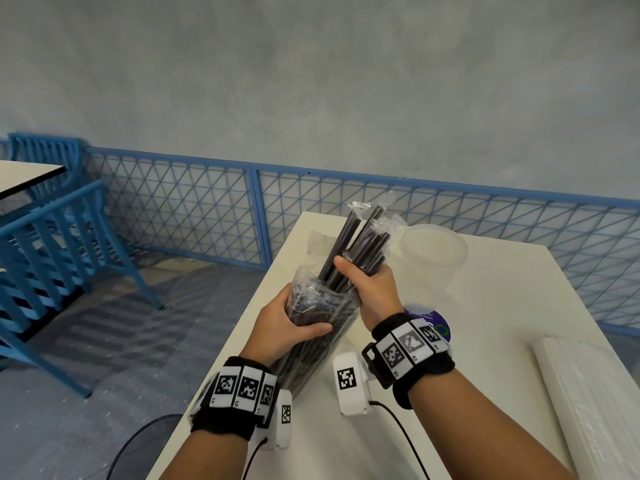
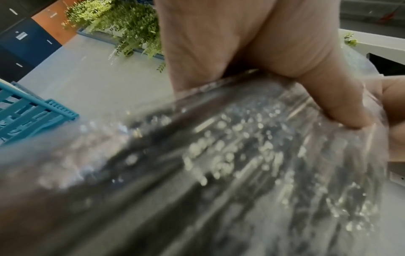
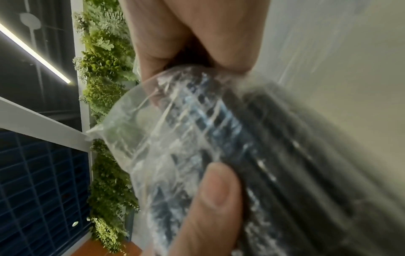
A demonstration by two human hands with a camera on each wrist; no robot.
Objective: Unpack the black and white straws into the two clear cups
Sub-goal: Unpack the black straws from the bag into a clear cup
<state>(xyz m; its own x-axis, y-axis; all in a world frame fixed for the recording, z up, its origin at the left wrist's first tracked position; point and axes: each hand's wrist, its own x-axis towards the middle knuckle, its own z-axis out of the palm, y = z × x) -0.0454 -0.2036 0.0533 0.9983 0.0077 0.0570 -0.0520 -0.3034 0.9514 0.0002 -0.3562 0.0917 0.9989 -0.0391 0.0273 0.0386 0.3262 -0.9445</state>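
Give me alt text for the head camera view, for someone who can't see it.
Two hands pull individually wrapped black straws out of a clear plastic bag above a white table: the left hand grips the bag and the right hand grips a bunch of straws. A clear cup stands just behind, a pack of white straws lies at right.
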